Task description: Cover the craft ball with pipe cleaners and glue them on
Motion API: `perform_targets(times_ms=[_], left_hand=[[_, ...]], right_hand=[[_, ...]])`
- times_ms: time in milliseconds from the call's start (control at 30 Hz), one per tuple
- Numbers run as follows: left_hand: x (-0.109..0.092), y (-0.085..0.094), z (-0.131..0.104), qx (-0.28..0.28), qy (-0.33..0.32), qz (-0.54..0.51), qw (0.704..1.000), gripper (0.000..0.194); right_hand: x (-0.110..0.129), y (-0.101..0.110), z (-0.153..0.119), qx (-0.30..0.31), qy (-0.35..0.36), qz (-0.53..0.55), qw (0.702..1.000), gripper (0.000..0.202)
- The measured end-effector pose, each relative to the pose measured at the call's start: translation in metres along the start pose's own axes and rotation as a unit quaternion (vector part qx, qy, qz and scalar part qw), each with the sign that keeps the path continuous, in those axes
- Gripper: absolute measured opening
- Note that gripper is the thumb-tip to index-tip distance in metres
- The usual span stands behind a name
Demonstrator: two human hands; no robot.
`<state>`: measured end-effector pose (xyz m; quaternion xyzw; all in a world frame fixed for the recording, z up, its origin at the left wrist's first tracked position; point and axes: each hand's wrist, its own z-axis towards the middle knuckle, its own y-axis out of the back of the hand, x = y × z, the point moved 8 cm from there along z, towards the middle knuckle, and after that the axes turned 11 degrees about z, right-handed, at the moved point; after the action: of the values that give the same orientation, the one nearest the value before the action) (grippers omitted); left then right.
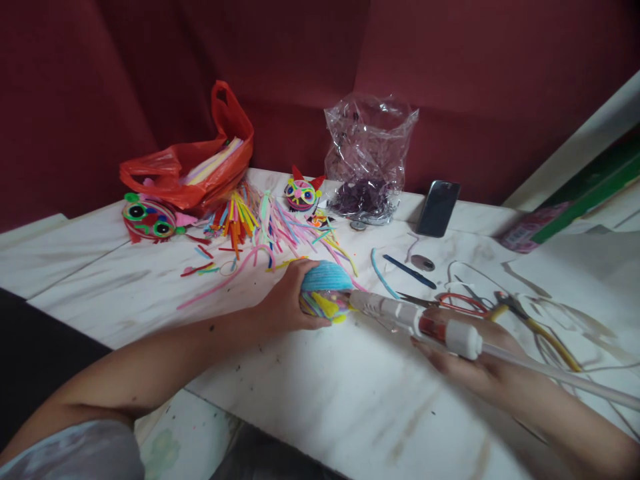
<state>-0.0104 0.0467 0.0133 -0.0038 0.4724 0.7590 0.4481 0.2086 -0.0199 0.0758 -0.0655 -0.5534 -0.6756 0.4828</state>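
Observation:
My left hand (290,300) is closed around a ball-shaped craft piece (327,279), wound with light blue pipe cleaner on top and yellow and other colours below. In my right hand (450,357) is a white glue gun (395,312) with a long glue stick (560,379) running out of its back end. The gun's nozzle points left and meets or nearly meets the right side of the ball; exact contact is too small to tell. My right fingers are partly hidden behind the gun.
Behind lie a red plastic bag (200,167), bundled pipe cleaners (240,217), two decorated animal-face balls (150,219), a clear bag (370,153) with dark contents and a phone (439,208). To the right are scissors (463,303), yellow-handled pliers (547,337), a blue stick (410,271) and loose cords.

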Motion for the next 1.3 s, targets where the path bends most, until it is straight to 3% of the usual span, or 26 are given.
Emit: perform_targets(times_ms=[167, 333, 567, 767, 1300], left_hand=[[-0.003, 0.001, 0.001, 0.001, -0.004, 0.008, 1.000, 0.098], [-0.008, 0.002, 0.001, 0.004, -0.016, 0.013, 1.000, 0.097], [0.001, 0.000, 0.000, 0.000, 0.009, -0.009, 1.000, 0.098], [0.006, -0.001, -0.001, -0.004, 0.018, -0.021, 1.000, 0.098], [0.004, -0.001, 0.000, -0.002, 0.017, -0.023, 1.000, 0.098]], right_hand=[[0.003, -0.006, 0.001, 0.023, 0.013, 0.014, 1.000, 0.011], [0.004, -0.007, -0.001, 0.006, -0.004, 0.023, 1.000, 0.009], [-0.005, 0.002, 0.001, 0.050, 0.028, -0.026, 0.998, 0.011], [-0.009, 0.005, 0.000, 0.020, 0.012, -0.027, 0.999, 0.016], [-0.019, 0.001, -0.002, 0.018, -0.005, 0.011, 1.000, 0.016]])
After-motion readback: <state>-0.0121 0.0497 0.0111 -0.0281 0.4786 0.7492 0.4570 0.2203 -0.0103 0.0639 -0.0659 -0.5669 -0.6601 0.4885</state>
